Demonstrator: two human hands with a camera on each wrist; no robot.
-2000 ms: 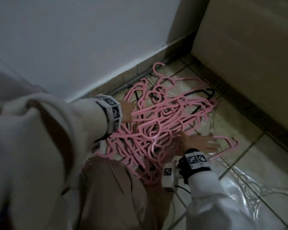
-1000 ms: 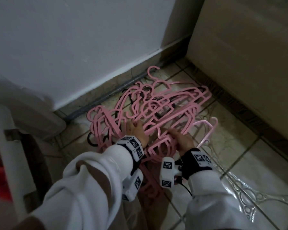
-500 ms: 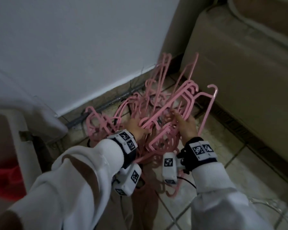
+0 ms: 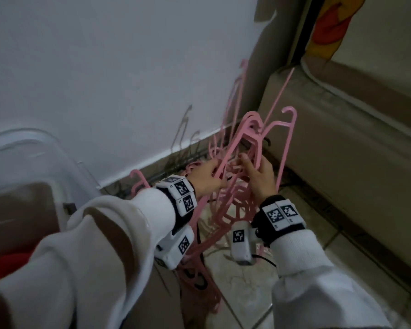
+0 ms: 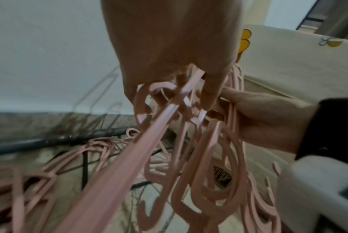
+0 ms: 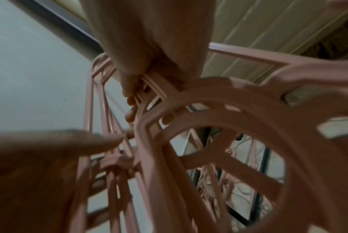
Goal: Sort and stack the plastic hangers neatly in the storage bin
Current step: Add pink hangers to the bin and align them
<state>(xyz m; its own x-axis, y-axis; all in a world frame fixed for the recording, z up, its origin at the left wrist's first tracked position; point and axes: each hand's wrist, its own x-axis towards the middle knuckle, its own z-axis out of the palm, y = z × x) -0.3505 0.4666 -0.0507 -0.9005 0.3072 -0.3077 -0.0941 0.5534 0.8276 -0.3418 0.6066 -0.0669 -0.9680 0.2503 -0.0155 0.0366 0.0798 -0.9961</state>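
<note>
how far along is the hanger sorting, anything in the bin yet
Early stage. Done: no hangers show in the visible part of the clear storage bin. In hand: the left hand and right hand both grip a tangled bunch of pink hangers, raised but trailing down to the floor. Left: untangling, sorting, and stacking them, plus the loose hangers on the tiles.

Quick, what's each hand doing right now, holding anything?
Left hand: fingers curled round the tangled bunch of pink hangers, lifting it.
Right hand: also gripping the same pink hangers.
</note>
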